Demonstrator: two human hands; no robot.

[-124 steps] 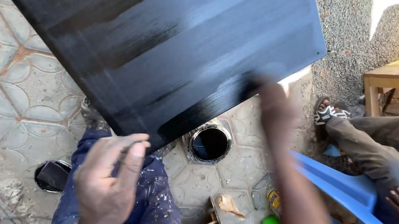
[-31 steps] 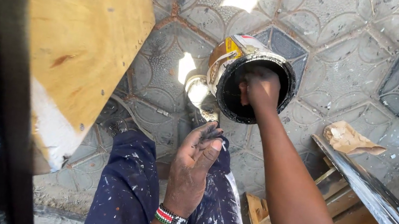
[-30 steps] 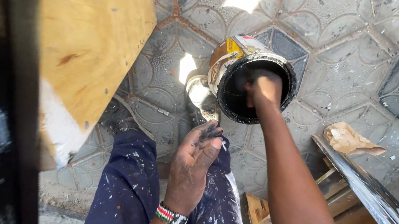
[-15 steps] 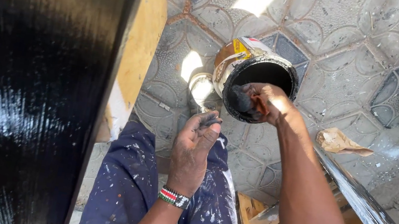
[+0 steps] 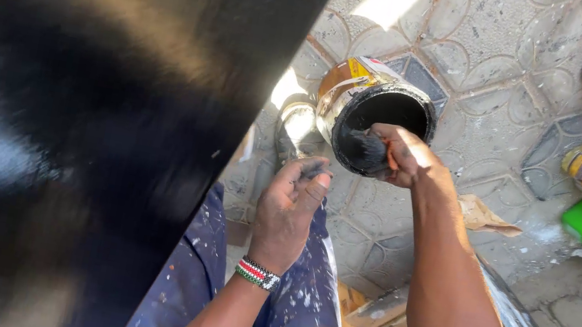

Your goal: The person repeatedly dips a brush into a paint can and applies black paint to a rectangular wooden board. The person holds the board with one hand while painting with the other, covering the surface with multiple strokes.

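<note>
Right hand (image 5: 404,155) pinching paint brush (image 5: 363,151), black bristles resting on near rim of open paint tin (image 5: 373,106) on tiled floor (image 5: 486,54), apparently wiping excess; left hand (image 5: 289,207), fingers loosely curled, empty, beside black-painted board (image 5: 77,110).

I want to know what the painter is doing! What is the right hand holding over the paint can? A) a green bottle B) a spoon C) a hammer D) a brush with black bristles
D: the right hand grips a brush with black, paint-loaded bristles at the rim of the open paint can; the left hand holds nothing.
</note>
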